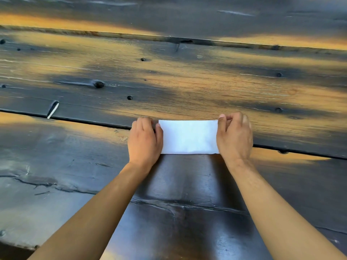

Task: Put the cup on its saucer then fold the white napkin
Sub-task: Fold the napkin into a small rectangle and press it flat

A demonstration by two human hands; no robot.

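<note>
Two bare forearms reach out from under my view across a wide table (187, 81) of dark, worn wooden planks, with knots, cracks and long seams running from side to side and patches of orange light lying over the wood. Near the middle of my picture lies the white napkin (188, 136), a flat rectangle, wider than it is deep, resting on the table across one of the plank seams.

My left hand (144, 139) sits at the napkin's left short edge, palm down, fingers curled, the thumb lying against the edge of the cloth; I cannot tell whether the fingers actually pinch it or only press beside it. My right hand (234, 137) covers the napkin's right short edge, the thumb and first fingers closed at the far right corner in what looks like a pinch on the cloth, the remaining fingers curled above it.

Left of the hands, well apart from the napkin, a small pale sliver (53, 109) shows in a notch at a plank seam; I cannot tell what it is.
</note>
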